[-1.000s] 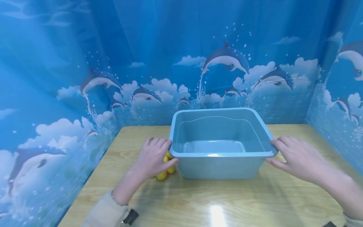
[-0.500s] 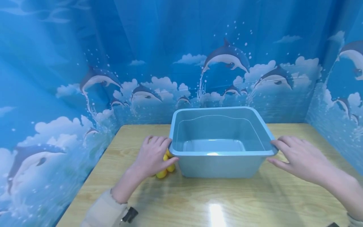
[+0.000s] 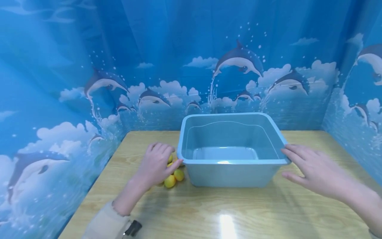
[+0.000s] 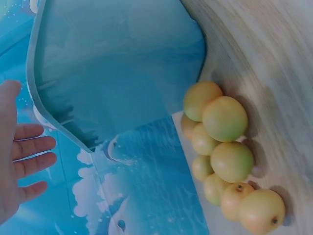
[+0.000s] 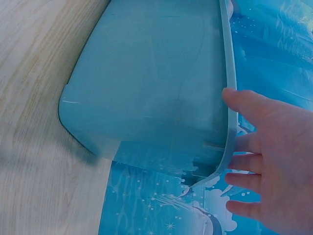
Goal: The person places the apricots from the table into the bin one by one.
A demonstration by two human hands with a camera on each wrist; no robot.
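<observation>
A light blue plastic tub stands upright on the table, its inside bare. At its left rim is my left hand; in the left wrist view the hand has its fingers extended and apart from the rim. My right hand is by the right rim with fingertips at the edge. In the right wrist view its thumb overlaps the rim and the fingers are fairly straight, not curled round it. Several round yellow-green fruits lie beside the tub's left side, partly hidden under my left hand in the head view.
The wood-grain table carries the tub and fruits. A blue curtain printed with dolphins hangs behind and at both sides. A black clip or strap sits at my left sleeve.
My left hand has loosened from the rim and shifted slightly left, showing more of the fruits. My right thumb and fingers have eased off the right rim. The tub stays in place.
</observation>
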